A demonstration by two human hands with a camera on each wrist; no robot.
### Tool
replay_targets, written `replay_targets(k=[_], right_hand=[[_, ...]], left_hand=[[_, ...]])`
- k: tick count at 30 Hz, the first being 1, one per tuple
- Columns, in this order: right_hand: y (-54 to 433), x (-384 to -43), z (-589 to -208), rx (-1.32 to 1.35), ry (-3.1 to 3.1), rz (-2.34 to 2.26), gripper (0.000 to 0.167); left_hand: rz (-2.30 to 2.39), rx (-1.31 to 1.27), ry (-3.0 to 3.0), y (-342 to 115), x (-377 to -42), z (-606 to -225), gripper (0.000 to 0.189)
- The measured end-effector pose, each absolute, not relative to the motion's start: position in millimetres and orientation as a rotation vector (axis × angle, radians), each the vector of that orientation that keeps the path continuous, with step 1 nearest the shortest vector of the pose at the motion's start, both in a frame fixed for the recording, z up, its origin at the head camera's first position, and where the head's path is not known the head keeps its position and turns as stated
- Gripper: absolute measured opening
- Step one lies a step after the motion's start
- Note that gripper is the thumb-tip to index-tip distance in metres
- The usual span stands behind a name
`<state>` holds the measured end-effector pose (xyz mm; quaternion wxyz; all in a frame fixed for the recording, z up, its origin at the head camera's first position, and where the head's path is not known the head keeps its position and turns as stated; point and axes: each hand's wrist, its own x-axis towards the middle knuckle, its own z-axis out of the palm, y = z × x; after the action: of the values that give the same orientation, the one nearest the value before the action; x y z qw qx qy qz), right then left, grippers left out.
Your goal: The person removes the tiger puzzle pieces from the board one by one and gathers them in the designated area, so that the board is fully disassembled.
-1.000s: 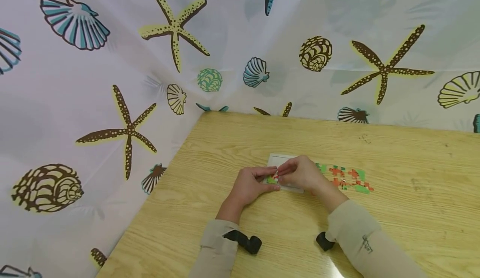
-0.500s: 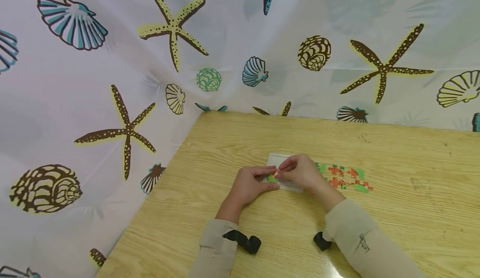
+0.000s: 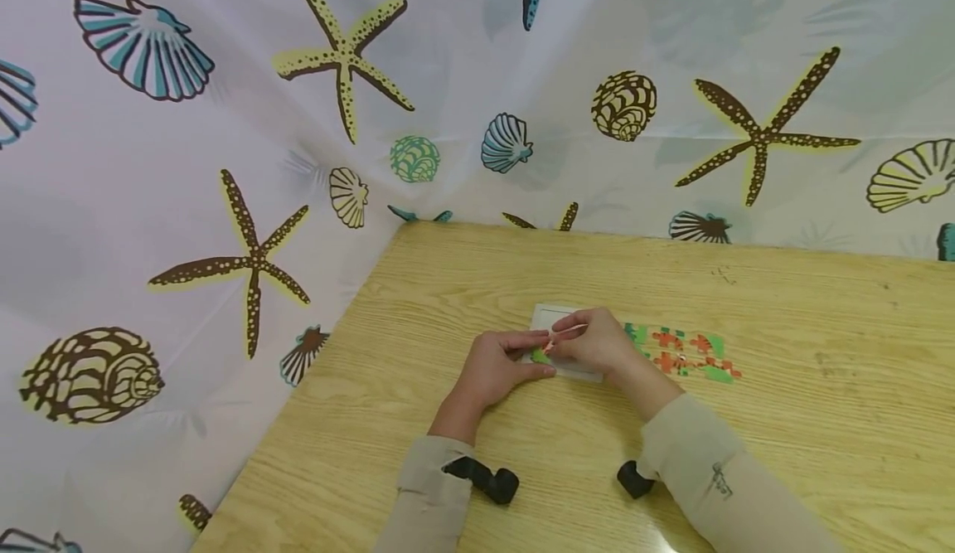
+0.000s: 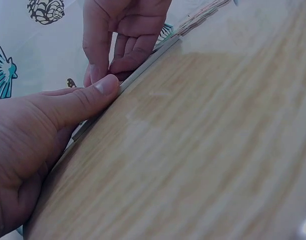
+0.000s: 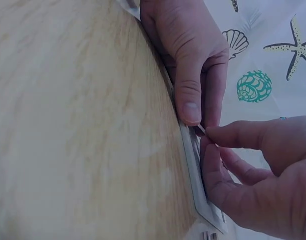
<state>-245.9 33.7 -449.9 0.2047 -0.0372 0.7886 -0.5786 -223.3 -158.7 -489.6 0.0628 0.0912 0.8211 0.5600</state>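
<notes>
A white puzzle tray lies on the table, with green and red puzzle pieces showing at its left end. My left hand rests there, fairly straight fingers on the far side and thumb on the near side of those pieces. In the left wrist view, the left thumb presses down at the tray's edge. My right hand pinches a small puzzle piece between thumb and fingers, tilted beside the left fingertips. The fingers hide most of that piece and part of the tray.
Several red and green puzzle pieces lie grouped on the wooden table to the right of the tray. A white cloth printed with shells and starfish hangs along the table's back and left edges.
The right hand has shifted slightly left and tilts the pinched puzzle piece over the tray. The left hand stays nearly still.
</notes>
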Motion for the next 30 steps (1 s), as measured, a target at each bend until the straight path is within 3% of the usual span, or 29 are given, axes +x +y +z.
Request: replay_targets(k=[5,19,30], right_hand=[[36.1,-245.9,-447.3,-0.121,2.171,-1.584,0.031],[46.9,-242.3,-441.8,-0.069,2.2,-1.581,0.015],[65.5,-242.3,-438.3,0.004,2.089,-1.679,0.02]], left_hand=[[1.687,0.271,2.487,-157.8,-223.6,-489.1,0.043],[1.653,0.228,2.5,-158.5,-222.8,-488.9,0.044],[1.616,0.238,2.534,-156.6,-223.6,-489.7,0.042]])
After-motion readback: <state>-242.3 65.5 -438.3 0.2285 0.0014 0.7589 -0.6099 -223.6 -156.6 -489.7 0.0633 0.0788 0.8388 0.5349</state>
